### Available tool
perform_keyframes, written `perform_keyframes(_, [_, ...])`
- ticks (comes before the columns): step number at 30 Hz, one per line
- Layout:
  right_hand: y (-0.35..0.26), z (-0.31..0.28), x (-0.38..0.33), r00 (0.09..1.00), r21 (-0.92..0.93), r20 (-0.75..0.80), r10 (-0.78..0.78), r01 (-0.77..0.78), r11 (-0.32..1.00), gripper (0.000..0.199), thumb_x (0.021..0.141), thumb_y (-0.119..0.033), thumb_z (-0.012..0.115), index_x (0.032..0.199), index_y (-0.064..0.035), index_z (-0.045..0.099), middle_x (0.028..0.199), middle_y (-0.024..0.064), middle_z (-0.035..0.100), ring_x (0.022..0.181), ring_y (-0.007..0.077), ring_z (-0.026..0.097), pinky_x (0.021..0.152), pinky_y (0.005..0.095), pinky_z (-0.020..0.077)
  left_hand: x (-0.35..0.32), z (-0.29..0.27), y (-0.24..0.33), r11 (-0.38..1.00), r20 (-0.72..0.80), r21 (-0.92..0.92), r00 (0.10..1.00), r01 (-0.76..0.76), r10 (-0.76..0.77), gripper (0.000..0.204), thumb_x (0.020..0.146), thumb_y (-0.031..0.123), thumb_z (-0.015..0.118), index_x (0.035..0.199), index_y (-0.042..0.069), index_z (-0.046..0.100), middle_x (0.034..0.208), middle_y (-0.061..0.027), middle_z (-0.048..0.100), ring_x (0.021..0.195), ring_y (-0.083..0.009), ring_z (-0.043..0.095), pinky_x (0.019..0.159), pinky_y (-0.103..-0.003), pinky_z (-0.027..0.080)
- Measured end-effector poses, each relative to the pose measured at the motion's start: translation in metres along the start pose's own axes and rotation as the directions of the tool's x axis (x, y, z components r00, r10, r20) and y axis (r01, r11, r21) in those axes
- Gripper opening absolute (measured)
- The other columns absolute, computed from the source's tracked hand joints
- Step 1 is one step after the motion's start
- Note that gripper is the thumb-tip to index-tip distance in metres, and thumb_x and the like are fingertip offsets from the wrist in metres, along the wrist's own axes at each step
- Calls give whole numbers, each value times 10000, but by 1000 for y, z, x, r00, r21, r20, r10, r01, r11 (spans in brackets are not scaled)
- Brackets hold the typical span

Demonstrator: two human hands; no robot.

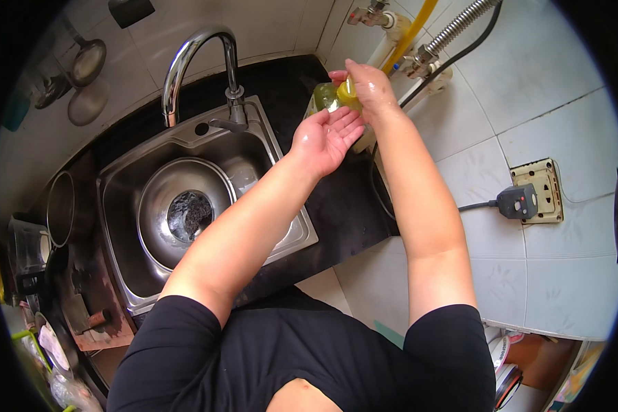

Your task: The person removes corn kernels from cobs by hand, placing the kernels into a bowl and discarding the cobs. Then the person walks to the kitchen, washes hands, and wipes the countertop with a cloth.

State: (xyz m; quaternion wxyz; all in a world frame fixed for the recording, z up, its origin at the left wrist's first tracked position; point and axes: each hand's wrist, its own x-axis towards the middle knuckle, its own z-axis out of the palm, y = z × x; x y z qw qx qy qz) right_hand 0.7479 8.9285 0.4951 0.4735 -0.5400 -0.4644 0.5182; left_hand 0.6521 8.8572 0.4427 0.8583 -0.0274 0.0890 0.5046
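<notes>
My right hand (366, 84) presses down on the yellow pump top of a clear soap bottle (325, 97) with greenish liquid, standing at the back right of the black counter (336, 206). My left hand (325, 137) is held palm up and open just under the pump, wet and shiny, fingers spread toward the bottle. Both forearms reach in from the lower edge over the counter. Part of the bottle is hidden behind my hands.
A steel sink (120, 206) with a round steel pan (159, 206) in it lies to the left, under a curved tap (199, 55). A wall socket with a black plug (529, 199) is on the tiled wall at right. Pipes and hoses (426, 41) run behind the bottle.
</notes>
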Motion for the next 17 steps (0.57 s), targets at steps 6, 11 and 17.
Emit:
perform_keyframes(6, [8, 1, 4, 988, -143, 49, -148, 154, 978, 342, 866, -294, 474, 910, 29, 576, 889, 102, 620, 777, 163, 537, 727, 291, 428, 0, 1, 7, 1000, 16, 21, 1000, -22, 22, 453, 944, 215, 213, 1279, -88, 242, 1328, -236, 308, 1220, -344, 353, 1029, -425, 314])
perform_keyframes(11, [22, -1, 16, 955, -221, 26, -295, 293, 930, 380, 847, -348, 482, 836, 6, 619, 831, 80, 626, 772, 157, 537, 727, 279, 412, -5, -4, 16, 999, 12, -37, 1000, 2, -2, 436, 947, 230, 222, 1236, -80, 326, 1270, -225, 392, 1152, -347, 433, 977, -426, 381])
perform_keyframes(17, [22, 13, 27, 914, -497, 52, -401, 372, 784, 355, 833, -335, 537, 838, 13, 604, 784, 95, 620, 690, 153, 552, 698, 295, 443, -29, -120, 63, 919, 639, -183, 752, 350, -159, 369, 927, 316, 357, 1179, 59, 440, 1143, -177, 507, 984, -305, 553, 819, -368, 492])
